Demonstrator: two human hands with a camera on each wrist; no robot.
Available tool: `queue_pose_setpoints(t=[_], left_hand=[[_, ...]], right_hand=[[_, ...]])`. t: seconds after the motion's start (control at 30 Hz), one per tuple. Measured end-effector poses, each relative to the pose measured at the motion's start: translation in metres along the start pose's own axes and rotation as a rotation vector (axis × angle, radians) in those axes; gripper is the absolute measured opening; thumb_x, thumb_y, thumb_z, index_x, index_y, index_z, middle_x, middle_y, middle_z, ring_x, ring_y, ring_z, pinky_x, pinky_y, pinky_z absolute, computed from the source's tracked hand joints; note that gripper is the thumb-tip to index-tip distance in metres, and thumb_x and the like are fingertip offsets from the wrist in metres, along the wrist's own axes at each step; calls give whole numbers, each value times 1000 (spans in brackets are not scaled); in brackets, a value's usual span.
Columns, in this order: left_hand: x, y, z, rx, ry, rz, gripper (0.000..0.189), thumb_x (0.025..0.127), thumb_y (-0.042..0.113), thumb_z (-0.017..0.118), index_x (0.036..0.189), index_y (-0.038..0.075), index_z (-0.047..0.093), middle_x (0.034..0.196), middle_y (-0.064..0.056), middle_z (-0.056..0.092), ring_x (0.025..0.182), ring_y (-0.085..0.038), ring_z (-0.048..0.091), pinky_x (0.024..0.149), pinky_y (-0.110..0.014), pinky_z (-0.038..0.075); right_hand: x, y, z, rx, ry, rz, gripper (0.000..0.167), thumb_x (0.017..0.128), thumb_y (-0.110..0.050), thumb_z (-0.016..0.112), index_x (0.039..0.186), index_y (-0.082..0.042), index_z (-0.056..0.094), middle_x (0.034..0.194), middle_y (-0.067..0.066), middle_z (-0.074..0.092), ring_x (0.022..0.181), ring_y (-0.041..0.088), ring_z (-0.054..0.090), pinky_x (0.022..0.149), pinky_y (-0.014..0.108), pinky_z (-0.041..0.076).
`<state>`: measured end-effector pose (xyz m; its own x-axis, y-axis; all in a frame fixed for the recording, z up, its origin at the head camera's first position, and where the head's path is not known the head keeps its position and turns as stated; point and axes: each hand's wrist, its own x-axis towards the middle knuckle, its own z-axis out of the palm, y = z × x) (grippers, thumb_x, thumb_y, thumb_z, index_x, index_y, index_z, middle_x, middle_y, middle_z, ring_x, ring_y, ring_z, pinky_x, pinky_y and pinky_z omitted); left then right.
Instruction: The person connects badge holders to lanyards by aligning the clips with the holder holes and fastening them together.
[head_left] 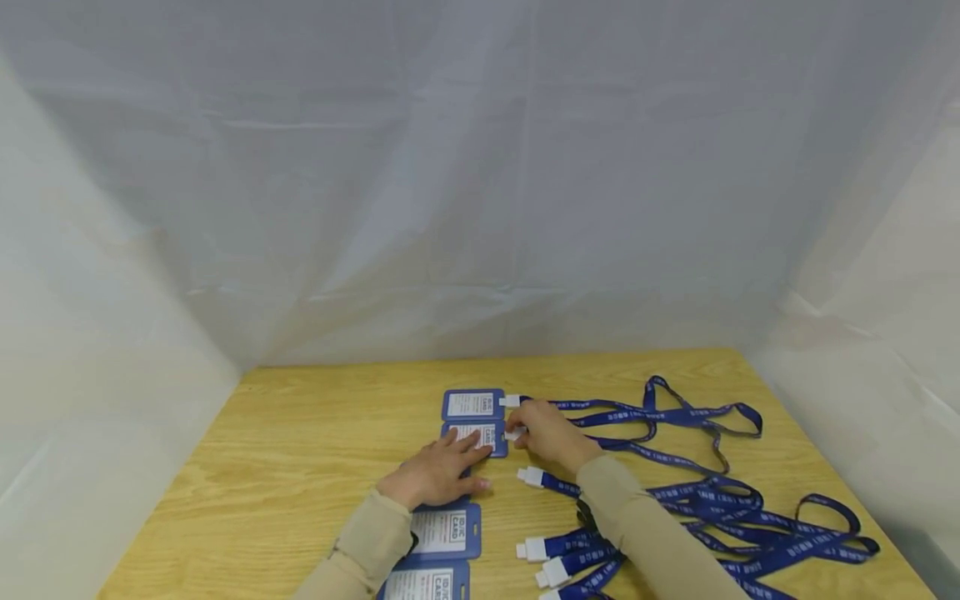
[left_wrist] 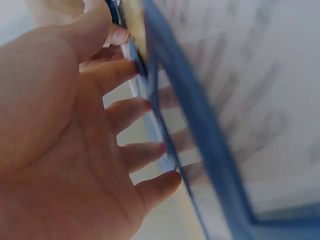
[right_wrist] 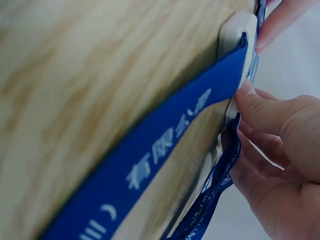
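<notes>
In the head view my left hand lies with spread, straight fingers over a blue ID card holder, second from the back in a column. My right hand pinches the white clip of a blue lanyard between thumb and fingers, right at the holder's slotted end. The right wrist view shows thumb and fingers at this clip; the fingertips partly cover it. Beyond it is another white clip on a printed strap. In the left wrist view my fingertips reach the holder edge.
The rearmost card holder has a lanyard clip at its right end. More holders line up toward the front, partly under my left arm. Several lanyards with white clips lie right on the wooden table.
</notes>
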<state>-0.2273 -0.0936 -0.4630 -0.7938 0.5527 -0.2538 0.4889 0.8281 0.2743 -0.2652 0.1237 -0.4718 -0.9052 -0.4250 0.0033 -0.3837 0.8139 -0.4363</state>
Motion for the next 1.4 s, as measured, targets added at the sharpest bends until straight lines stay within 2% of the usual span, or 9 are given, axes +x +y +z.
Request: queue_pose_setpoints(t=[0.2, 0.3, 0.43, 0.53, 0.63, 0.77, 1.03, 1.2, 1.4], left_hand=[[-2, 3, 3, -22, 6, 22, 69, 99, 58, 52, 156, 20, 41, 167, -7, 26, 153, -46, 17, 122, -61, 23], [-2, 4, 4, -21, -3, 20, 69, 100, 58, 50, 157, 21, 39, 168, -6, 24, 153, -45, 15, 123, -61, 22], [-4, 6, 3, -23, -17, 9, 70, 100, 58, 50, 157, 21, 38, 168, -6, 23, 154, -46, 13, 123, -62, 21], [-5, 8, 2, -21, -17, 10, 70, 100, 58, 51, 157, 20, 38, 168, -8, 24, 153, -46, 13, 123, -63, 20], [-5, 10, 0, -24, -20, 16, 70, 99, 57, 52, 157, 19, 39, 167, -9, 25, 153, -48, 13, 123, -63, 20], [-4, 13, -2, -14, -25, 15, 71, 99, 57, 53, 157, 18, 39, 167, -9, 25, 152, -49, 14, 123, -62, 19], [-3, 16, -4, 20, -22, 10, 71, 98, 57, 54, 156, 19, 40, 167, -7, 28, 151, -49, 19, 122, -61, 25], [-2, 18, -5, 51, -27, -10, 71, 97, 61, 53, 155, 20, 42, 165, -6, 32, 150, -47, 24, 118, -62, 32], [0, 17, -10, 38, -49, -25, 71, 97, 62, 52, 155, 23, 43, 165, -4, 31, 152, -44, 23, 117, -63, 32]], right_hand=[[-1, 2, 1, 16, 31, -20, 17, 92, -4, 72, 107, -11, 74, 111, 5, 71, 105, 21, 66, 95, 41, 57], [-2, 3, 3, 32, 49, -33, 21, 93, 1, 69, 110, -11, 71, 110, 5, 71, 99, 18, 65, 91, 38, 57], [-1, 3, 8, 45, 63, -62, 31, 91, 12, 63, 108, -13, 62, 98, 1, 68, 87, 12, 62, 78, 29, 56], [0, 3, 10, 42, 67, -74, 33, 89, 15, 61, 102, -15, 55, 86, -3, 61, 80, 9, 59, 70, 24, 51], [-1, 1, 9, 14, 69, -74, 28, 90, 8, 67, 98, -15, 53, 80, -5, 56, 76, 10, 55, 68, 25, 48], [-2, -3, 6, -36, 70, -70, 26, 90, -2, 73, 97, -16, 51, 79, -4, 54, 75, 13, 53, 69, 28, 48], [-5, -2, 4, -48, 70, -69, 22, 92, -8, 74, 96, -15, 53, 78, -5, 55, 73, 11, 53, 67, 26, 47], [-8, 1, 5, -12, 80, -88, 20, 91, -13, 76, 100, -14, 57, 85, -3, 62, 76, 10, 55, 71, 28, 51], [-11, 2, 5, 12, 71, -74, 21, 91, -18, 76, 106, -15, 61, 95, -2, 65, 83, 12, 57, 79, 33, 55]])
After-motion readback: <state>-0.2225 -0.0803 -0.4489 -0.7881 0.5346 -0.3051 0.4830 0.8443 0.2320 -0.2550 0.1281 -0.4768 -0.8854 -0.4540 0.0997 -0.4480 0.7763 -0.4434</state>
